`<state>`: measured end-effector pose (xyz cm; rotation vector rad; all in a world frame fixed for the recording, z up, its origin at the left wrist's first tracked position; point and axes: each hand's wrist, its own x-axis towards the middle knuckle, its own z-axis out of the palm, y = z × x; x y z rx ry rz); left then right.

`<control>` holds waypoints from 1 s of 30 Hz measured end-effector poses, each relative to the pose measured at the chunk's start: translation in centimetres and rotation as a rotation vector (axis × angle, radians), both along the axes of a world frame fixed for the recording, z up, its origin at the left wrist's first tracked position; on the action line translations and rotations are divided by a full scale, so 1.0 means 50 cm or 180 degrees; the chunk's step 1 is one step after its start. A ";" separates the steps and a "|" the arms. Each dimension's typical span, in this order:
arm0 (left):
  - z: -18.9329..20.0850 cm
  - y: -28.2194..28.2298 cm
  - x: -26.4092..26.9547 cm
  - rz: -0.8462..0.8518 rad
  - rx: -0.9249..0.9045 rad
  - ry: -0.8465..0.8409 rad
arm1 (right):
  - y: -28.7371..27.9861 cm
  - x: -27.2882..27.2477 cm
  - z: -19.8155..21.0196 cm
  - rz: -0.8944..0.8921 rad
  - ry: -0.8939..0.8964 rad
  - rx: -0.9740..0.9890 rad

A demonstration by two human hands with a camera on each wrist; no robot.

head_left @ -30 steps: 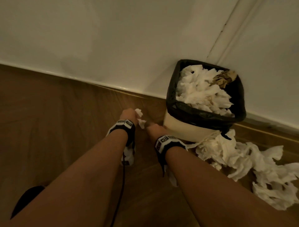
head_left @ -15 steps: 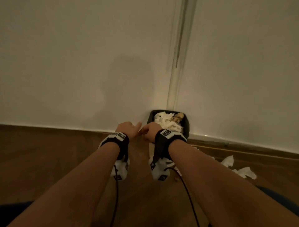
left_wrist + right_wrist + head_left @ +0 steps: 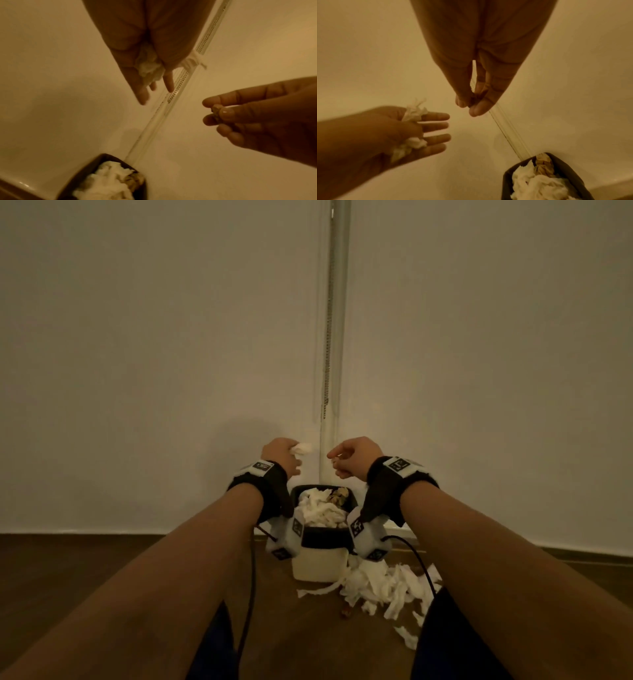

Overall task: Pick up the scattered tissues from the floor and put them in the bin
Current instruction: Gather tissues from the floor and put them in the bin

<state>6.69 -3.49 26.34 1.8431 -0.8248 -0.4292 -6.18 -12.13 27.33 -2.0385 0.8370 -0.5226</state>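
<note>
Both hands hover apart above the bin (image 3: 323, 537), a pale box lined with a black bag and heaped with white tissues (image 3: 320, 510). My left hand (image 3: 297, 453) holds a crumpled white tissue (image 3: 413, 113), pinned against the palm by the thumb while the fingers (image 3: 436, 126) reach out fairly straight. My right hand (image 3: 337, 463) pinches a small brownish scrap (image 3: 216, 109) between thumb and fingertips (image 3: 475, 110). More torn tissues (image 3: 387, 587) lie scattered on the wooden floor to the right of the bin.
The bin stands against a white wall (image 3: 154, 371), below a vertical clear strip (image 3: 330, 337) that runs up the wall. A crumpled brown paper (image 3: 542, 164) lies at the back of the bin. Wrist-camera cables (image 3: 251, 594) hang under my forearms.
Both hands have risen from floor level beside the bin to above it and moved apart. The left still holds its tissue, and the head view has tilted up towards the wall.
</note>
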 end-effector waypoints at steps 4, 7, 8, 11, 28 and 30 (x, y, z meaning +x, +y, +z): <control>-0.014 -0.038 -0.027 0.0029 -0.0282 0.0311 | -0.017 -0.029 0.008 -0.0113 -0.0300 0.0052; -0.008 -0.052 -0.036 0.0199 -0.0117 -0.0386 | -0.026 -0.032 0.009 -0.0146 -0.0344 0.0063; -0.008 -0.058 -0.036 0.0180 -0.0175 -0.0400 | -0.030 -0.031 0.010 -0.0172 -0.0370 0.0088; -0.030 -0.082 -0.028 -0.0077 -0.0210 -0.0259 | -0.047 -0.029 0.009 -0.0263 -0.0399 0.0156; -0.225 -0.178 0.062 0.0245 0.0759 -0.0379 | -0.168 0.033 -0.175 -0.0710 0.0158 0.0237; -0.246 -0.187 0.061 0.0128 0.0929 -0.0542 | -0.184 0.046 -0.210 -0.0688 0.0346 0.0118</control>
